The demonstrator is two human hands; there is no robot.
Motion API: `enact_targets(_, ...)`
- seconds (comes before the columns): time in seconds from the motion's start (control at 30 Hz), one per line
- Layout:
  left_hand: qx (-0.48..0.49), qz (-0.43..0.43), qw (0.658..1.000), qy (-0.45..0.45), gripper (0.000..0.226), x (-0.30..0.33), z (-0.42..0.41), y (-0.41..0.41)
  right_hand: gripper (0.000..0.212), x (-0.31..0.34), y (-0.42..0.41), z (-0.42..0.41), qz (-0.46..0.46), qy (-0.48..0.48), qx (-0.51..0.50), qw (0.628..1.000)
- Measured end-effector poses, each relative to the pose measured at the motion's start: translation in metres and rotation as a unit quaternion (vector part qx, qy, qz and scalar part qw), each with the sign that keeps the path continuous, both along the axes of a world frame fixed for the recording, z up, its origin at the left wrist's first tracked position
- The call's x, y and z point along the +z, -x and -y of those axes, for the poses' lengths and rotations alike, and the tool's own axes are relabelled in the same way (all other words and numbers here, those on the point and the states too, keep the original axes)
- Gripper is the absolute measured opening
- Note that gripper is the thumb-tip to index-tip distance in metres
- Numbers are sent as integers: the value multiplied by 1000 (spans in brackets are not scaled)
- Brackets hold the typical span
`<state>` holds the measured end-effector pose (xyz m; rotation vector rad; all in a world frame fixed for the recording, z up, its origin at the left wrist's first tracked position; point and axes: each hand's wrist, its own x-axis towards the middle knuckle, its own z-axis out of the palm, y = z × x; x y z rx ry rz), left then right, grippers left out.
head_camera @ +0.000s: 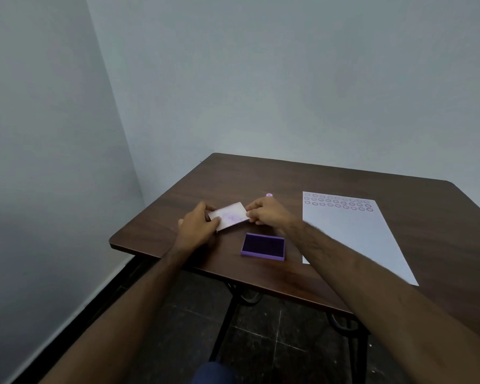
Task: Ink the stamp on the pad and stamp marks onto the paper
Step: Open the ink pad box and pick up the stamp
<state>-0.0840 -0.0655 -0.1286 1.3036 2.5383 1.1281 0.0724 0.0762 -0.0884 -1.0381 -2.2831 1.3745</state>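
Observation:
A purple ink pad lies open on the dark wooden table, its dark inked face up. Just behind it, both hands hold a small white lid or card stained with faint purple marks: my left hand grips its left end, my right hand pinches its right end. A small pink stamp stands on the table just beyond my right hand. To the right lies a white sheet of paper with three rows of purple ring marks along its top edge.
The table stands in a room corner, with grey walls to the left and behind. Its front edge runs diagonally under my forearms, above black metal legs and a dark tiled floor.

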Motion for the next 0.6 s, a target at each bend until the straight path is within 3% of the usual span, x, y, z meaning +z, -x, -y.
enact_targets(0.23, -5, -74, 996, 53, 26, 1, 5, -5, 25, -3, 9, 0, 43, -72, 37, 996)
enact_targets(0.4, 27, -133, 988, 79, 32, 1, 4, -9, 24, -1, 6, -7, 46, -71, 54, 995)
enact_targets(0.53, 53, -130, 990, 19, 27, 8, -2, -13, 21, 15, -10, -33, -61, -126, -49, 989)
enact_targets(0.6, 25, -140, 990, -4, 24, 9, -11, -16, 24, 18, -16, -52, -64, -182, -98, 976)
